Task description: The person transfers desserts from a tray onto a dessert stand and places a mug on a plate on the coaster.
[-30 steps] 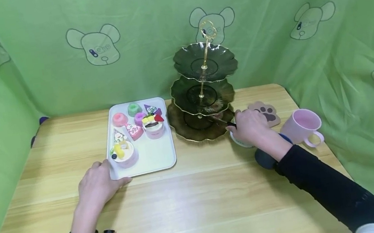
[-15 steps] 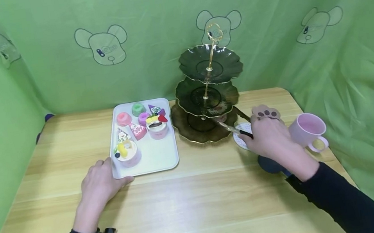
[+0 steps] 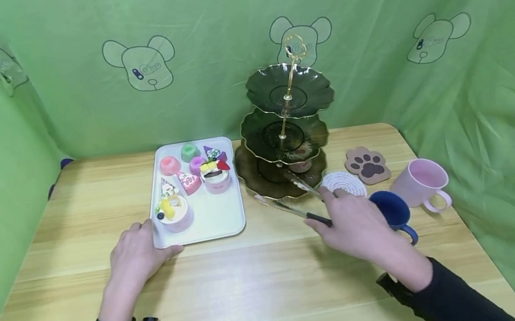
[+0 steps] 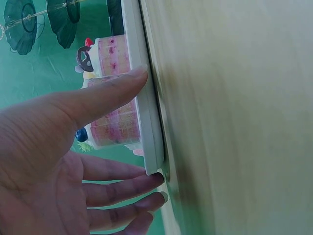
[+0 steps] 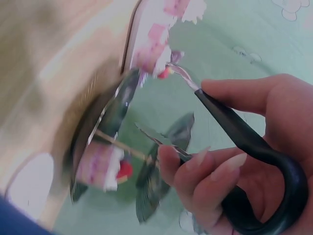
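My right hand (image 3: 356, 226) holds food tongs (image 5: 230, 122) with black looped handles and metal arms. The tongs' arms stand spread apart with nothing between them, in front of the three-tier stand (image 3: 260, 179). On its bottom tier sits a pink layered cake cup (image 5: 93, 166) with a red topping, mostly hidden from above. My left hand (image 3: 135, 252) rests at the near left corner of the white tray (image 3: 218, 214). Its thumb lies along the front rim and its loosely straight fingers touch the corner. A fruit-topped cake cup (image 3: 176, 214) stands near that corner.
More toy sweets stand on the tray, including a second cake cup (image 3: 215, 177) and a pink ring (image 3: 169, 165). Right of the stand are a white woven coaster (image 3: 346, 184), a paw-print coaster (image 3: 367, 165), a blue mug (image 3: 393, 210) and a pink mug (image 3: 419, 182).
My right hand has drawn back from the stand toward me, and the tongs' arms have spread apart. The cake cup stays on the bottom tier. My left hand keeps its place at the tray.
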`<state>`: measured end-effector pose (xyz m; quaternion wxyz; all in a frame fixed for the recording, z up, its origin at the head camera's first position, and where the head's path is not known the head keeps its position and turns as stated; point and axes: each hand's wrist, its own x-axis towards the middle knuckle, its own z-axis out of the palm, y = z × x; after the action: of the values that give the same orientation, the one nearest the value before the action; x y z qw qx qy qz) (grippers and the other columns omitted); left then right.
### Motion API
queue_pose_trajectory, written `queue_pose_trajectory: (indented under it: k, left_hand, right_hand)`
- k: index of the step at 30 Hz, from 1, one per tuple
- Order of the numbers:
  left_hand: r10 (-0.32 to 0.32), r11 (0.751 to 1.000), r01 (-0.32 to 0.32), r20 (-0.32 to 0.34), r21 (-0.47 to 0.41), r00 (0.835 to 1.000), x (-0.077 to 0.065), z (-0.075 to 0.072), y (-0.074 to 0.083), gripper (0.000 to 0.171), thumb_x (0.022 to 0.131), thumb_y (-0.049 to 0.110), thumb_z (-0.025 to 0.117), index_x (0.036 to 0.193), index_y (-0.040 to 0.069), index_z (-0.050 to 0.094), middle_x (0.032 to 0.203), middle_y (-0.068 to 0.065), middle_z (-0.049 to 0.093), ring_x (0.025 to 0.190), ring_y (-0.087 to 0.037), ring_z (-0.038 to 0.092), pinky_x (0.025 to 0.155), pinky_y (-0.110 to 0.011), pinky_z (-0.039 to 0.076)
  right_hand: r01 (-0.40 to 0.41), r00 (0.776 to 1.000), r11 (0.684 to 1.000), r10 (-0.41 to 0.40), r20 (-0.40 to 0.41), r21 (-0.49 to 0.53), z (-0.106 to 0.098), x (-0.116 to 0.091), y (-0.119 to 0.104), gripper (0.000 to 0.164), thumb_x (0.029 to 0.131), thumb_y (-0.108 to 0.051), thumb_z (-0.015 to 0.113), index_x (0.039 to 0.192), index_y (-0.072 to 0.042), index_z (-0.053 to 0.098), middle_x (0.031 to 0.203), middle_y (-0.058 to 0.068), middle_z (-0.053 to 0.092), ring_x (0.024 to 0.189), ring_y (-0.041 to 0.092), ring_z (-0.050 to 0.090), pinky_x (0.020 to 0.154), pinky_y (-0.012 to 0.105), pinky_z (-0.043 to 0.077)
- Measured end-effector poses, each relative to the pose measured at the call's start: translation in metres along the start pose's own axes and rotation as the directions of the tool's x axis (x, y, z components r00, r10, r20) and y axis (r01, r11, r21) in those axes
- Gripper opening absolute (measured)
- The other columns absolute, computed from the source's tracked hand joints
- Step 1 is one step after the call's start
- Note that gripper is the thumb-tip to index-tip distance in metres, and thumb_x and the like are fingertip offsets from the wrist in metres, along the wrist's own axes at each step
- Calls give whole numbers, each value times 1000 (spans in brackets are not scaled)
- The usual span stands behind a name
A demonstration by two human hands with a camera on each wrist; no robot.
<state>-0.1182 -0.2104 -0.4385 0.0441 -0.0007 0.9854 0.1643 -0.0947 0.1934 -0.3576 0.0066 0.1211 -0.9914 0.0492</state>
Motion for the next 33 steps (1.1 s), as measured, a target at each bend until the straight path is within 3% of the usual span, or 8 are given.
queue_pose_trajectory:
  k: [5, 14, 21, 33]
  left_hand:
    - [-4, 1000, 4, -10, -19, 1000, -2, 1, 0, 93, 61, 59, 76, 124, -3, 47, 98, -21, 53, 86, -37, 50, 60, -45, 42]
    - [-9, 1000, 8, -23, -22, 1000, -1, 2, -1, 93, 60, 58, 76, 123, -4, 48, 97, -20, 53, 85, -36, 50, 60, -43, 42]
    - [-7, 1000, 6, -31, -15, 999, -1, 2, -1, 89, 60, 56, 77, 120, -4, 50, 95, -19, 53, 83, -35, 50, 58, -41, 41]
    - [1, 1000, -2, -40, -5, 999, -1, 1, -1, 92, 60, 58, 77, 119, -7, 49, 92, -20, 52, 79, -34, 51, 56, -40, 42]
  right_hand:
    - [45, 999, 999, -44, -31, 22, 15, 14, -20, 76, 82, -60, 52, 132, -4, 44, 111, 15, 60, 80, 32, 61, 59, 43, 49]
    - [94, 989, 995, -91, -116, 23, 38, 46, -55, 74, 80, -56, 58, 129, -2, 48, 100, 15, 60, 75, 31, 59, 59, 43, 47]
    - [46, 995, 999, -47, -86, -5, 54, 73, -72, 76, 79, -57, 57, 131, -2, 46, 98, 13, 58, 73, 29, 58, 53, 40, 46]
    - [33, 997, 999, -36, -73, -35, 66, 100, -87, 73, 78, -56, 58, 131, -7, 48, 104, 11, 58, 78, 30, 59, 58, 42, 48]
